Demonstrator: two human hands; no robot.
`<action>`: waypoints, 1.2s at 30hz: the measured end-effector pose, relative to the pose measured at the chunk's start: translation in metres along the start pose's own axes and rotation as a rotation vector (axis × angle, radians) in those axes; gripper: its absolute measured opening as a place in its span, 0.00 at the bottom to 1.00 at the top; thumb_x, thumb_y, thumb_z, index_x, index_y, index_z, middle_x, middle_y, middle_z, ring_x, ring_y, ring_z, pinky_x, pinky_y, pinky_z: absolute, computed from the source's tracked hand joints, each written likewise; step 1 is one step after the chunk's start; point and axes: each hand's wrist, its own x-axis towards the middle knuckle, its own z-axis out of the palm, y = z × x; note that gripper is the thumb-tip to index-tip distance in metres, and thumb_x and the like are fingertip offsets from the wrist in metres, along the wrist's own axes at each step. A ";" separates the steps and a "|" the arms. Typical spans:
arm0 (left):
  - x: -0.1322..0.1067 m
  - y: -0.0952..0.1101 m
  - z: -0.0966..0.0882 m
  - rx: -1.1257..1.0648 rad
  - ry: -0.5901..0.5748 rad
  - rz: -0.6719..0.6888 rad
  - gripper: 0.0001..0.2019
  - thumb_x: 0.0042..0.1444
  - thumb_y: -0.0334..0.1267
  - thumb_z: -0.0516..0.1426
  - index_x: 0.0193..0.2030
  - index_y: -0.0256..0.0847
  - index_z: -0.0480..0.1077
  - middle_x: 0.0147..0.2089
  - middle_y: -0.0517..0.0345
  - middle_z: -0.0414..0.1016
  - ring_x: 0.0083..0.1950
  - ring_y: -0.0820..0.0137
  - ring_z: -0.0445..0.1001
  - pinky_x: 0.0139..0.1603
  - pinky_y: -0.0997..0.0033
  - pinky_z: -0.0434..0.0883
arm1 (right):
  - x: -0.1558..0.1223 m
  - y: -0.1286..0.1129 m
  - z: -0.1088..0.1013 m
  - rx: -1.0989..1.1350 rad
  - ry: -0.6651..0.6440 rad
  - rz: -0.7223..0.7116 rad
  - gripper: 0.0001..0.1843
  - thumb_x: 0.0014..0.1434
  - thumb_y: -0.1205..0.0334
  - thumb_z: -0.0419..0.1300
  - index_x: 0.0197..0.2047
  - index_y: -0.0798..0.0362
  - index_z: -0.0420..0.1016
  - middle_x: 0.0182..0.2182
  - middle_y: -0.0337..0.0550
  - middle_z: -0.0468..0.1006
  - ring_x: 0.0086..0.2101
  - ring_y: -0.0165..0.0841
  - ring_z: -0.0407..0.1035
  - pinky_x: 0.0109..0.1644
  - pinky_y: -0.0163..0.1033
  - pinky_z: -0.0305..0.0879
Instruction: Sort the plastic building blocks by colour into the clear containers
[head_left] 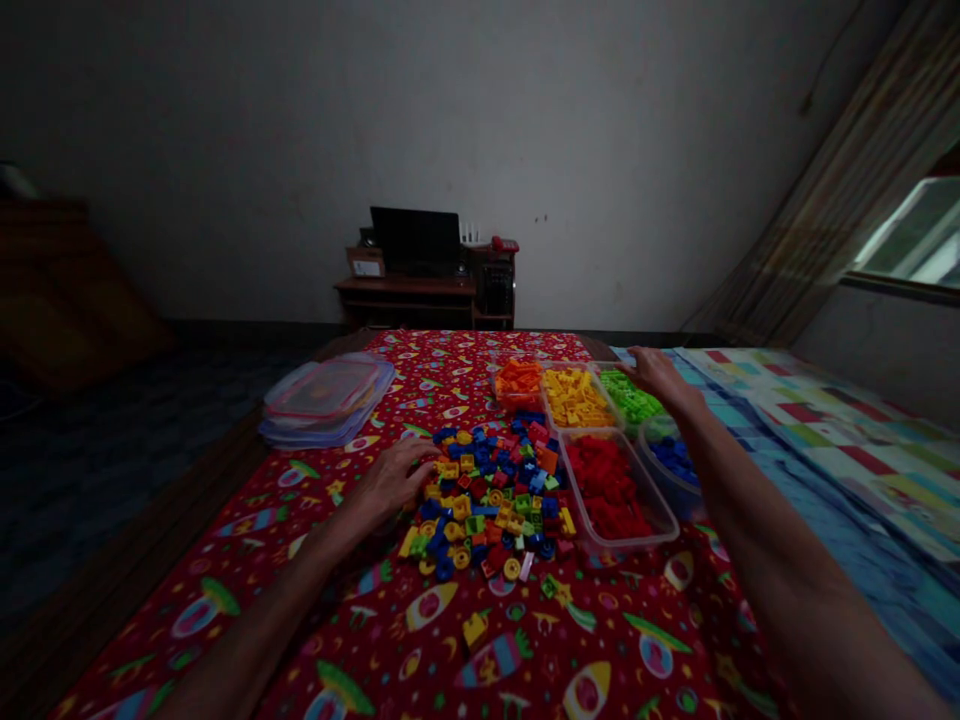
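A pile of mixed coloured toy bricks (491, 495) lies on a red patterned cloth (450, 650). My left hand (394, 480) rests at the pile's left edge, fingers curled onto the bricks; whether it grips one is hidden. My right hand (656, 375) reaches over the far right, above the tub of green bricks (630, 397), fingers bent downward. Beside it stand tubs of yellow bricks (574, 397), orange bricks (517, 383), red bricks (611, 490) and blue bricks (673, 460).
A stack of clear plastic lids (326, 400) lies at the cloth's far left. A checked blanket (825, 430) covers the right side. A wooden desk with a dark screen (416, 245) stands against the back wall. A curtained window (911, 235) is at the right.
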 end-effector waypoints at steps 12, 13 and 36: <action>-0.006 -0.029 0.018 0.004 0.078 -0.086 0.21 0.55 0.45 0.50 0.52 0.38 0.69 0.56 0.44 0.71 0.58 0.57 0.68 0.59 0.53 0.66 | -0.082 -0.120 -0.017 0.501 -0.038 -0.319 0.13 0.63 0.61 0.53 0.43 0.56 0.77 0.25 0.44 0.77 0.24 0.29 0.68 0.30 0.33 0.59; -0.007 -0.030 0.020 -0.001 0.079 -0.114 0.22 0.56 0.46 0.50 0.54 0.37 0.67 0.58 0.44 0.70 0.60 0.57 0.67 0.60 0.53 0.64 | -0.091 -0.132 -0.011 0.525 -0.068 -0.359 0.13 0.63 0.61 0.53 0.43 0.55 0.76 0.26 0.44 0.77 0.25 0.29 0.68 0.31 0.34 0.60; -0.005 0.024 0.014 -0.202 0.052 0.000 0.11 0.55 0.40 0.56 0.42 0.41 0.74 0.44 0.51 0.77 0.46 0.64 0.74 0.50 0.63 0.70 | -0.140 -0.181 0.040 0.617 0.032 -0.654 0.22 0.60 0.74 0.49 0.58 0.57 0.63 0.40 0.52 0.73 0.44 0.39 0.66 0.49 0.46 0.65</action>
